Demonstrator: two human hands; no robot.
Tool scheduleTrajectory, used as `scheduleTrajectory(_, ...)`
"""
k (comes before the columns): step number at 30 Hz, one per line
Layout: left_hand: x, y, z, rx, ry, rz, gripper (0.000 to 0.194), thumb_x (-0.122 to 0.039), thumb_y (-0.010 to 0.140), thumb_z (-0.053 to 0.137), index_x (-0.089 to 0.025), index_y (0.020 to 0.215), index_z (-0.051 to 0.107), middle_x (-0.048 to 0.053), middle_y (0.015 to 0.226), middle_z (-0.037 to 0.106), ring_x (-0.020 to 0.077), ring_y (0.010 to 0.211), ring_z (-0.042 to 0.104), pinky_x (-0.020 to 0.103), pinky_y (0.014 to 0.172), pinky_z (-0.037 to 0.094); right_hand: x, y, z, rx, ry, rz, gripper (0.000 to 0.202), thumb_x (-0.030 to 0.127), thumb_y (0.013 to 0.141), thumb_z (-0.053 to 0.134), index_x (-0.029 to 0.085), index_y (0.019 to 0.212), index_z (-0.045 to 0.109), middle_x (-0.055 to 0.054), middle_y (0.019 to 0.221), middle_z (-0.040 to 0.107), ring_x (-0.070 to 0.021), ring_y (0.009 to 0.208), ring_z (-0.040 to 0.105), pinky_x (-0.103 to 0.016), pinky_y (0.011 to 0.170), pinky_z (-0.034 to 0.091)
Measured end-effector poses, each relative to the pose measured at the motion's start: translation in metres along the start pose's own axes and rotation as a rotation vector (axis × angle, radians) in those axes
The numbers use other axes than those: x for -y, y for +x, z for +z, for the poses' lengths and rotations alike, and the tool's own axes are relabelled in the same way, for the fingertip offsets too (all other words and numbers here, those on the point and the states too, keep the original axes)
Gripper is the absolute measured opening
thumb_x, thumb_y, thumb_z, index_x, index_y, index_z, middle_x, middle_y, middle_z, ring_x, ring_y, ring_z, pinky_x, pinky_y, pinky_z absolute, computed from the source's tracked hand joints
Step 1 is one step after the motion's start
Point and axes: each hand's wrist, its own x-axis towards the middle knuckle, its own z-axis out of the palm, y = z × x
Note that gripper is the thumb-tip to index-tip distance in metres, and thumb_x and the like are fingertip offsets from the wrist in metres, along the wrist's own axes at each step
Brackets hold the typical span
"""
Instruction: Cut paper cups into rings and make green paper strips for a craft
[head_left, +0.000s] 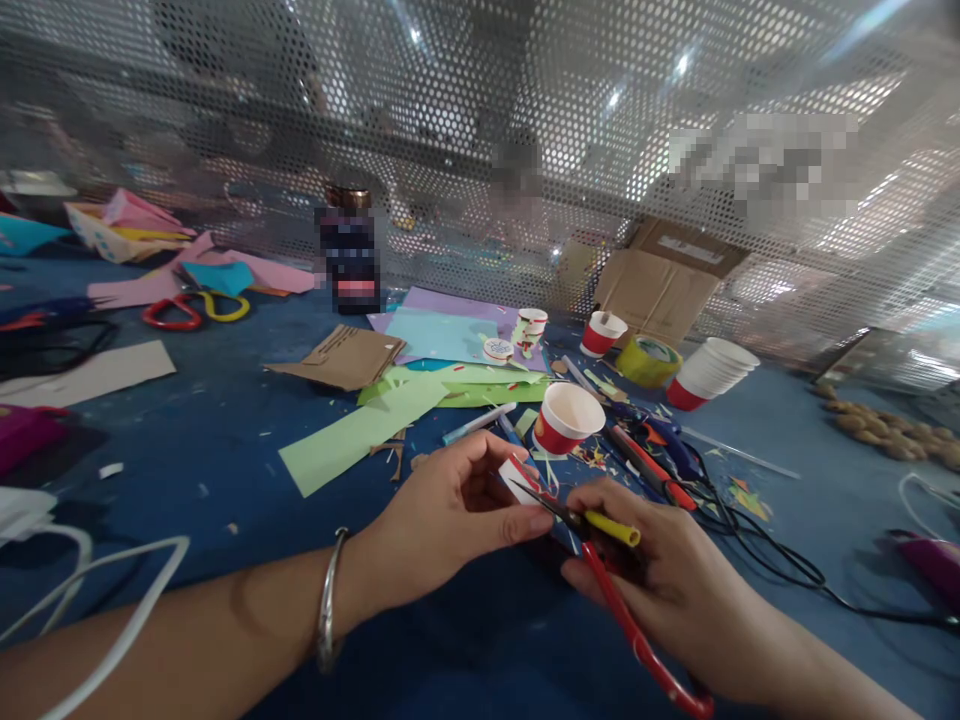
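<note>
My left hand (442, 510), with a silver bangle at the wrist, pinches a small red-and-white paper piece (514, 478) between thumb and fingers. The fingers of my right hand (667, 570) are wrapped round scissors (616, 600) that have one red and one yellow handle loop. Their dark blades point left and lie against the paper piece, near my left thumb. Whether the blades are parted or closed is hard to make out. Just beyond both hands stands a red-and-white paper cup (562, 436), upright. Part of the yellow loop is hidden by my right hand.
A stack of paper cups (712, 372), a yellow tape roll (651, 366) and a blue glue gun (675, 445) with a black cord lie to the right. Green paper (352, 435) and folded cardboard (349, 355) are left of centre. A perforated metal screen (450, 130) rises behind.
</note>
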Motion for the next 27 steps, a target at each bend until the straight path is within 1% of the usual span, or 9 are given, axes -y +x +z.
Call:
scheduleTrajectory(4,0.001,-0.001,0.000,-0.006,0.007,0.027,0.043,-0.028,0.075,0.086,-0.020,0.108,0.060,0.005,0.106,0.072,0.0199,0.099,0.068,0.036,0.088,0.054,-0.003,0.001,0.002,0.007,-0.051,-0.012,0.017,0.037,0.095,0.059,0.025,0.107,0.057,0.001,0.079,0.063,-0.0148,0.065,0.052,-0.027,0.061,0.045)
scheduleTrajectory(9,0.003,0.001,-0.004,-0.061,0.123,0.080,0.047,-0.033,0.074,0.086,-0.021,0.109,0.058,0.006,0.105,0.072,0.0222,0.095,0.068,0.039,0.084,0.056,-0.008,0.004,0.004,-0.014,-0.132,-0.039,0.015,0.036,0.097,0.057,0.026,0.108,0.056,0.001,0.077,0.066,-0.0153,0.063,0.056,-0.028,0.061,0.045)
scheduleTrajectory(13,0.002,0.001,-0.006,-0.094,0.249,0.113,0.048,-0.037,0.074,0.086,-0.021,0.109,0.056,0.006,0.105,0.071,0.0240,0.097,0.068,0.039,0.083,0.056,-0.009,0.005,0.006,-0.044,-0.167,-0.060,0.015,0.035,0.095,0.059,0.025,0.106,0.055,0.002,0.079,0.068,-0.0143,0.063,0.057,-0.026,0.060,0.045)
scheduleTrajectory(15,0.001,0.000,-0.006,-0.106,0.289,0.134,0.047,-0.037,0.075,0.085,-0.021,0.109,0.056,0.006,0.106,0.070,0.0238,0.098,0.067,0.038,0.083,0.056,-0.010,0.005,0.007,-0.057,-0.183,-0.067,0.015,0.034,0.095,0.060,0.025,0.105,0.056,0.003,0.077,0.066,-0.0138,0.061,0.056,-0.025,0.059,0.045)
scheduleTrajectory(18,0.000,-0.001,-0.004,-0.119,0.308,0.162,0.046,-0.034,0.076,0.085,-0.022,0.109,0.055,0.004,0.106,0.069,0.0221,0.097,0.067,0.038,0.084,0.056,-0.012,0.004,0.009,-0.080,-0.207,-0.088,0.012,0.032,0.095,0.059,0.025,0.105,0.056,0.004,0.074,0.066,-0.0136,0.061,0.057,-0.024,0.058,0.044)
scheduleTrajectory(21,0.000,-0.002,-0.003,-0.128,0.294,0.180,0.046,-0.032,0.075,0.086,-0.022,0.108,0.055,0.003,0.109,0.068,0.0213,0.101,0.066,0.037,0.089,0.054,-0.015,0.003,0.011,-0.102,-0.226,-0.119,0.011,0.031,0.096,0.058,0.024,0.104,0.057,0.003,0.074,0.067,-0.0135,0.059,0.057,-0.024,0.056,0.044)
scheduleTrajectory(27,0.002,-0.001,-0.002,-0.134,0.307,0.190,0.047,-0.031,0.075,0.086,-0.023,0.109,0.055,0.004,0.113,0.067,0.0220,0.104,0.066,0.039,0.090,0.054,-0.020,0.001,0.012,-0.110,-0.279,-0.153,0.010,0.029,0.098,0.054,0.024,0.105,0.058,0.003,0.071,0.068,-0.0143,0.056,0.059,-0.025,0.053,0.042)
